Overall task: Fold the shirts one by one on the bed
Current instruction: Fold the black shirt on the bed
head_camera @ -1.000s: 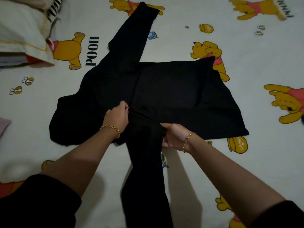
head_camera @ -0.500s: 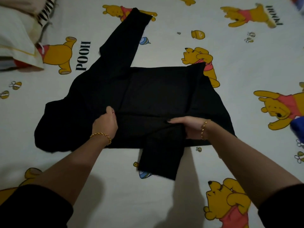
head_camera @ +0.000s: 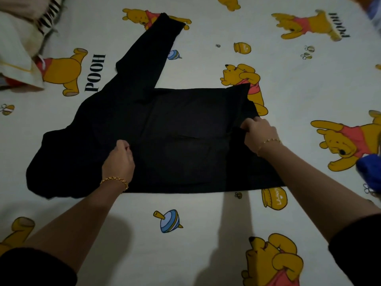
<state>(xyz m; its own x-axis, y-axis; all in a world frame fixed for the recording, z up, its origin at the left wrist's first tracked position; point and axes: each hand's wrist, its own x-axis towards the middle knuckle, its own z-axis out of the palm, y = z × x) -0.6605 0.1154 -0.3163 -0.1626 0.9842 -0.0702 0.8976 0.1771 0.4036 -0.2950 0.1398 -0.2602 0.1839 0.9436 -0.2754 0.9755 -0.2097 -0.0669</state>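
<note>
Since a moment ago the near sleeve, which hung toward me off the near edge, has been drawn flat across the body of the black long-sleeved shirt [head_camera: 185, 131], and my right hand [head_camera: 258, 132] has travelled from the middle of the garment out to its right end. That hand now pinches the cloth there, fingers curled tight over a small ridge of fabric. My left hand [head_camera: 119, 159] has hardly shifted: it sits on the left part of the body, knuckles bent and thumb pressed in, gripping a fold of the soft matte cloth.

The shirt lies spread in the middle of the bed [head_camera: 202, 65], whose smooth white sheet is printed with yellow bears in red tops, honey pots and striped spinning tops. Its body makes a broad flat rectangle with a straight near edge and faint creases across the middle. The far sleeve [head_camera: 150, 52] runs away as a long tapering strip toward the far left, and a rounded lobe of cloth bulges at the left end.

A thin gold chain bracelet [head_camera: 114, 180] circles my left wrist, and another my right. A cream pillow [head_camera: 14, 50] lies at the far left corner, and a crumpled blue cloth [head_camera: 370, 172] shows at the right edge.
</note>
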